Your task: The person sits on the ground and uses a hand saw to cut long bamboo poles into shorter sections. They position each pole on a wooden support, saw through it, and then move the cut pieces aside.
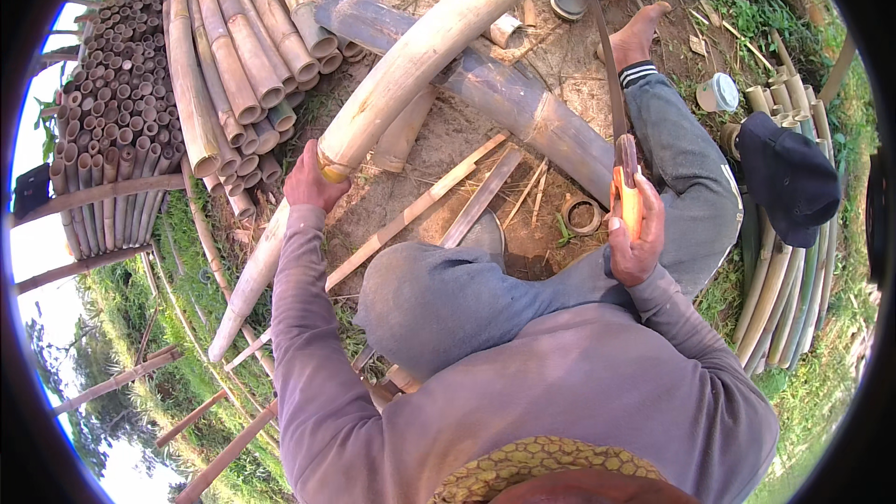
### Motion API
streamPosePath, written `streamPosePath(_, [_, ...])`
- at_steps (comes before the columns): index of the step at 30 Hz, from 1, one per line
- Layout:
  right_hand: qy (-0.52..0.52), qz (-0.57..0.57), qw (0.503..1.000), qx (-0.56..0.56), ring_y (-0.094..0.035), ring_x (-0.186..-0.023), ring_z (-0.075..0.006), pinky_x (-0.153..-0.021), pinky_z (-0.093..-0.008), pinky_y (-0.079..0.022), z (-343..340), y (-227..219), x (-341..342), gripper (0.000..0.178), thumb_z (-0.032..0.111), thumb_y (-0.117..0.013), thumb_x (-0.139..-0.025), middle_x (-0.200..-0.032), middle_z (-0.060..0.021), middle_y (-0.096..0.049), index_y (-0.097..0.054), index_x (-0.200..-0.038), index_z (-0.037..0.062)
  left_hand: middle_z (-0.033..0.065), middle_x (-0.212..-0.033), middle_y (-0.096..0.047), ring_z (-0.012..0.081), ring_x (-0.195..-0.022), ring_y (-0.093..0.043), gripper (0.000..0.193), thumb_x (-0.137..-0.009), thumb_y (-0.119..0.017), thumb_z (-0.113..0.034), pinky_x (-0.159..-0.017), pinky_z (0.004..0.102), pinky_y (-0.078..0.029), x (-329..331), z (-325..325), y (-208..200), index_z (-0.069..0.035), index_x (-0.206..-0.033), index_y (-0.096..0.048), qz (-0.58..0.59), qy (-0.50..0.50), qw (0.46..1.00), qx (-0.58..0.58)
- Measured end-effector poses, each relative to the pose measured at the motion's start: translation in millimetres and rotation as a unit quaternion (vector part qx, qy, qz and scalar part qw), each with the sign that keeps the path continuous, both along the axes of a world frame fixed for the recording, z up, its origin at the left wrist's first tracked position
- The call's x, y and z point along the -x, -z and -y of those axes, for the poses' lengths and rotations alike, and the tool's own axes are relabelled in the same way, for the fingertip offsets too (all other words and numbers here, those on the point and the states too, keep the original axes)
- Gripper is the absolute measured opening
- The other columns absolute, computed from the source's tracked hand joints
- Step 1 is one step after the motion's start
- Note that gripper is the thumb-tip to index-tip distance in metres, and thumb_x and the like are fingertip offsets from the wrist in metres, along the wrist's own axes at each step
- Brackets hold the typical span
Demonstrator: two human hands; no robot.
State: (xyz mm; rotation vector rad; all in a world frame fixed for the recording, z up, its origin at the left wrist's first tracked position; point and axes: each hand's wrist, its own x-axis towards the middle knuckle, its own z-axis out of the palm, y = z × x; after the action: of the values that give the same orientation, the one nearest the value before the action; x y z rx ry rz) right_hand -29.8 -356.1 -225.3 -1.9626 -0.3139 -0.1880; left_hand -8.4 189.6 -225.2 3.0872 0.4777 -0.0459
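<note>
My left hand (313,179) is wrapped round a long pale bamboo pole (411,70), close to a yellowish node. The pole slants from the lower left to the top edge of the head view, lying across a thick, dark bamboo trunk (518,103). In my right hand (642,252) is the orange-brown handle of a handsaw (611,61), fingers closed on it. Its long, narrow blade points away from me and meets the line of the pole at the top edge. Whether the teeth touch the pole there I cannot tell.
Several stacked bamboo poles (219,56) lie at the far left, more (793,280) at the right under a dark cap (789,177). Split strips (420,205) and a bamboo ring (581,215) are on the ground. A white cup (717,93) stands beyond my right leg (686,145).
</note>
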Motion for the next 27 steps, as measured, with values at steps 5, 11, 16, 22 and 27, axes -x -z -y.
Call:
streamPosePath(5, [-0.061,-0.052,0.991,-0.111,-0.057,-0.091,-0.0134,-0.082,-0.0299,-0.052,-10.1,-13.9,-45.6,0.071,-0.006,-0.056,-0.092,-0.125,-0.0142,-0.052,-0.031,-0.158,-0.0049,0.0169,-0.127,-0.069,0.0384,-0.112,-0.070,0.094,-0.065,-0.088,-0.043,-0.091,0.0487,-0.057,-58.8,57.7,-8.1,-0.016,-0.146,-0.048,-0.007,0.010,0.999,0.042])
streamPosePath(11, [-0.166,0.050,0.978,-0.119,-0.062,-0.114,-0.0215,-0.091,-0.0338,-0.056,-22.9,-42.0,-89.8,0.079,-0.009,-0.058,-0.088,-0.133,-0.0195,-0.055,-0.026,-0.160,-0.0034,0.0144,-0.134,-0.064,0.0366,-0.121,-0.065,0.099,-0.063,-0.089,-0.043,-0.100,0.0498,-0.054,-70.6,77.8,-11.4,-0.017,-0.148,-0.046,-0.028,-0.024,0.999,0.008])
streamPosePath(16, [-0.099,0.014,0.984,-0.144,-0.065,-0.104,-0.0183,-0.089,-0.0323,-0.057,-25.4,-31.4,-101.4,0.075,-0.003,-0.067,-0.092,-0.129,-0.0167,-0.060,-0.032,-0.158,-0.0048,0.0153,-0.134,-0.064,0.0373,-0.122,-0.065,0.095,-0.064,-0.092,-0.044,-0.099,0.0505,-0.054,-73.6,77.8,-7.2,-0.017,-0.144,-0.048,-0.028,-0.041,0.999,-0.004])
streamPosePath(22, [-0.089,0.103,0.990,-0.041,-0.071,-0.115,-0.0275,-0.098,-0.0382,-0.056,-24.1,-40.3,-105.6,0.062,0.009,-0.079,-0.093,-0.129,-0.0229,-0.069,-0.052,-0.145,-0.0090,0.0168,-0.124,-0.069,0.0389,-0.113,-0.069,0.087,-0.065,-0.092,-0.046,-0.099,0.0491,-0.055,-81.9,82.0,-17.6,-0.013,-0.134,-0.050,-0.084,-0.081,0.992,0.051])
streamPosePath(27, [-0.109,0.062,0.990,-0.069,-0.075,-0.108,-0.0371,-0.091,-0.0403,-0.060,-27.3,-17.2,-104.0,0.053,0.009,-0.079,-0.092,-0.123,-0.0273,-0.071,-0.059,-0.137,-0.0107,0.0187,-0.122,-0.070,0.0395,-0.112,-0.070,0.084,-0.065,-0.092,-0.046,-0.096,0.0492,-0.056,-79.9,83.9,-16.7,-0.011,-0.129,-0.051,-0.066,-0.076,0.994,0.050])
